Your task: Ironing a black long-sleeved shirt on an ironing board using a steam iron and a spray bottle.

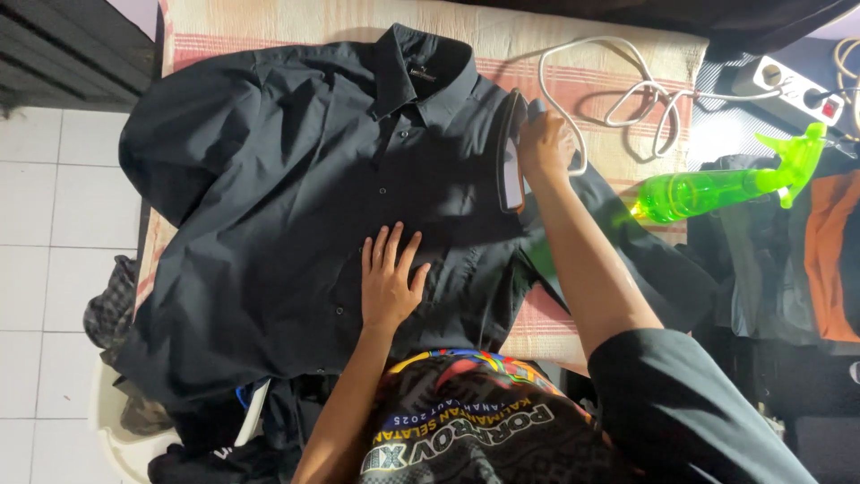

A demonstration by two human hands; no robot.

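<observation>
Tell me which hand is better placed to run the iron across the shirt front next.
The right hand, probably: it already grips the iron, which stands tilted on the black shirt near the collar. The left hand lies flat with fingers spread on the fabric, better suited to holding it smooth.

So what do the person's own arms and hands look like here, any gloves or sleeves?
No gloves: the left hand and right hand are bare, with no rings or watch that I can make out. Both forearms are uncovered. A short black sleeve covers the right upper arm; the left sleeve is out of view.
</observation>
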